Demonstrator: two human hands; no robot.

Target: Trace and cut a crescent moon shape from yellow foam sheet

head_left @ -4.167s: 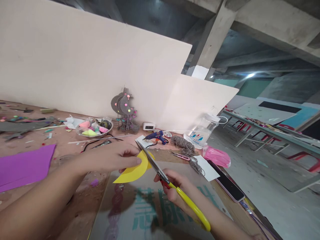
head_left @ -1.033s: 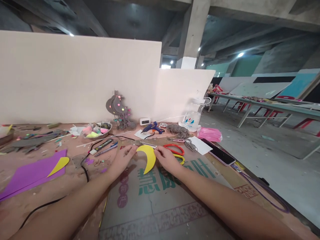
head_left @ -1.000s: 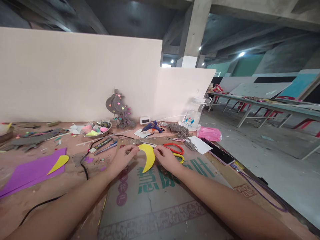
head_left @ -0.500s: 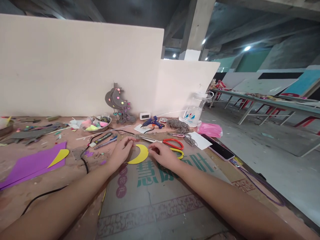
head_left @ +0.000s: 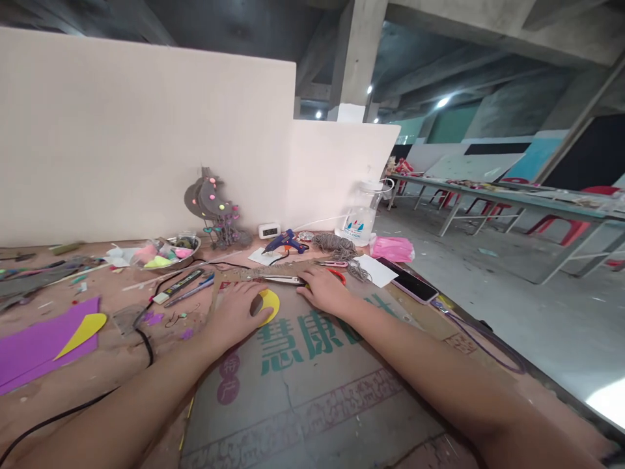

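Note:
A yellow crescent (head_left: pixel 270 306) lies on the printed cardboard (head_left: pixel 312 397), partly under my left hand (head_left: pixel 239 309), whose fingers are spread over its left side with the thumb on its lower part. My right hand (head_left: pixel 325 286) rests over the scissors (head_left: pixel 283 279), its fingers wrapped round the handles. The scissors' blades point left, and one red handle loop shows past the hand. Behind the scissors sits a blue glue gun (head_left: pixel 287 241) on white paper.
Purple sheets (head_left: pixel 43 342) with a yellow piece lie at the left. A bowl (head_left: pixel 188 253), grey yarn (head_left: pixel 334 245), a clear jug (head_left: pixel 362 212) and a decorated grey moon (head_left: pixel 212 198) stand at the back. A phone (head_left: pixel 413 283) lies on the right. A black cable crosses the left side.
My left hand has flattened onto the crescent. My right hand has moved off the crescent's side and onto the scissors' handles. The camera view has turned to the right.

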